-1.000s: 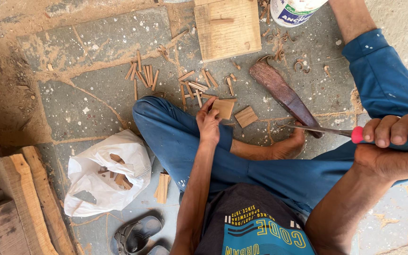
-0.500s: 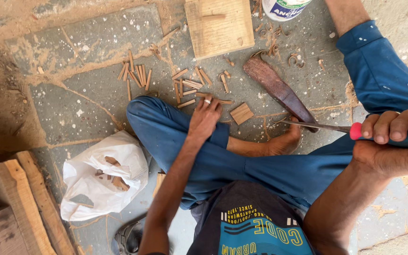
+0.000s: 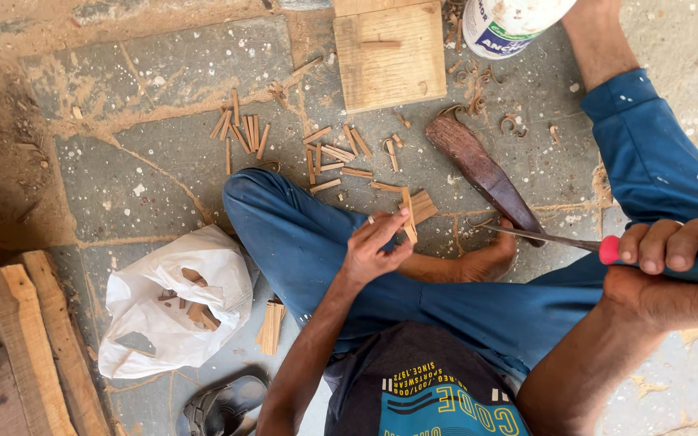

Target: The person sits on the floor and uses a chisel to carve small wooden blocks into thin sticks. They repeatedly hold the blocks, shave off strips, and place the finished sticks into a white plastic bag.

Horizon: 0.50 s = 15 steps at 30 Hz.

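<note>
Lifted now, left hand [image 3: 373,250] pinches wood sliver [image 3: 407,216].

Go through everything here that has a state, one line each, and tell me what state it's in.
left hand: pinching a thin wood strip, lifted off the floor
right hand: fist closed on the chisel, blade pointing left
plastic bag: open, wood pieces inside
white tub: upright, top out of frame
wood sticks: scattered loose on the stone floor
wooden block: lying flat
sandal: off the foot, on the floor
</note>
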### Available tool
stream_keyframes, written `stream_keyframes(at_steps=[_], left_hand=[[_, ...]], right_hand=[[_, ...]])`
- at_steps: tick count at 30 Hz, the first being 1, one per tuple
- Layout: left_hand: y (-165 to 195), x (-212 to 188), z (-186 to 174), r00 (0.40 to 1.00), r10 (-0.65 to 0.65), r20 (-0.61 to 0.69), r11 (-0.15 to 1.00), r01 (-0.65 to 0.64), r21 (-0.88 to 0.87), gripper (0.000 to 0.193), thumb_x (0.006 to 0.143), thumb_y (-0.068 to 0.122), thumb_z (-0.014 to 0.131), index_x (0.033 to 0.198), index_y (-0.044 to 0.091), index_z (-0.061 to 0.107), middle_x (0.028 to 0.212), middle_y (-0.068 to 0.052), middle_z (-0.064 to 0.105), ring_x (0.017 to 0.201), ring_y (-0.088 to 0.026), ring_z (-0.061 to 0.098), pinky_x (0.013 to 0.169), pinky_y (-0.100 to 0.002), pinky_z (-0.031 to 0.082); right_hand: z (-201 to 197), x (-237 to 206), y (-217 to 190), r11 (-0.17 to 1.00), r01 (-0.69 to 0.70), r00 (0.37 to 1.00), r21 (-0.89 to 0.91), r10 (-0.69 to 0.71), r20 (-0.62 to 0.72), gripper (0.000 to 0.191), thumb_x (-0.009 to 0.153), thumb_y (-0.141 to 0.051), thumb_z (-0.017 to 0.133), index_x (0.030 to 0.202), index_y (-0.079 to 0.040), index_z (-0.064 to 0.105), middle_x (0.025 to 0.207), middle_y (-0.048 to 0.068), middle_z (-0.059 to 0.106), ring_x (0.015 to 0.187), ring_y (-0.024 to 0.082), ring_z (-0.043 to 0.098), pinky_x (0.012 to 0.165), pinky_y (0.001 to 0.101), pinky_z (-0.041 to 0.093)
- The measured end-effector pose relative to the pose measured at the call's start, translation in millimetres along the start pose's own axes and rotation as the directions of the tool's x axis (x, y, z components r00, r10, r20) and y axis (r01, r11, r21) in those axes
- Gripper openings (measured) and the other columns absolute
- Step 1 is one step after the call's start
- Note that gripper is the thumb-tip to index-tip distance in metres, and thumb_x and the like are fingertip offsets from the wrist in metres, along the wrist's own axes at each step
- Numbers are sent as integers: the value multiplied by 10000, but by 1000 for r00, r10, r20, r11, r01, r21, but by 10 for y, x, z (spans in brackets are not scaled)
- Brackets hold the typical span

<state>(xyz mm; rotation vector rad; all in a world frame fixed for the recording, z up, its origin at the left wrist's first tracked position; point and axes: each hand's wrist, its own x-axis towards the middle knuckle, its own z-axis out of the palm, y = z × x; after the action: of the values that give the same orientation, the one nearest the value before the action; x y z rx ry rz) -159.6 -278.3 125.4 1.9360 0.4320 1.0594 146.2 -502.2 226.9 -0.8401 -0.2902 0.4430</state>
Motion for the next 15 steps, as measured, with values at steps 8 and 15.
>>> stream_keyframes(at_steps=[8, 15], left_hand=[[-20, -19, -23, 998, -51, 28, 998, 50, 29, 703, 791, 51, 830, 1437, -13, 562, 1049, -132, 753, 888, -191, 726, 780, -332, 630], [-570, 239, 242, 828, -554, 93, 767, 464, 443, 671, 787, 388, 774, 1259, -56, 600, 1084, -244, 723, 891, -300, 750, 739, -359, 650]], right_hand=[[96, -3, 9, 999, 9, 1000, -54, -8, 22, 267, 1135, -121, 558, 879, -96, 489, 674, 62, 474, 536, 180, 402, 544, 363, 380], [127, 6, 32, 998, -1, 999, -60, 4, 45, 283, 1118, -133, 549, 847, -103, 470, 672, 61, 467, 547, 189, 414, 553, 369, 383]])
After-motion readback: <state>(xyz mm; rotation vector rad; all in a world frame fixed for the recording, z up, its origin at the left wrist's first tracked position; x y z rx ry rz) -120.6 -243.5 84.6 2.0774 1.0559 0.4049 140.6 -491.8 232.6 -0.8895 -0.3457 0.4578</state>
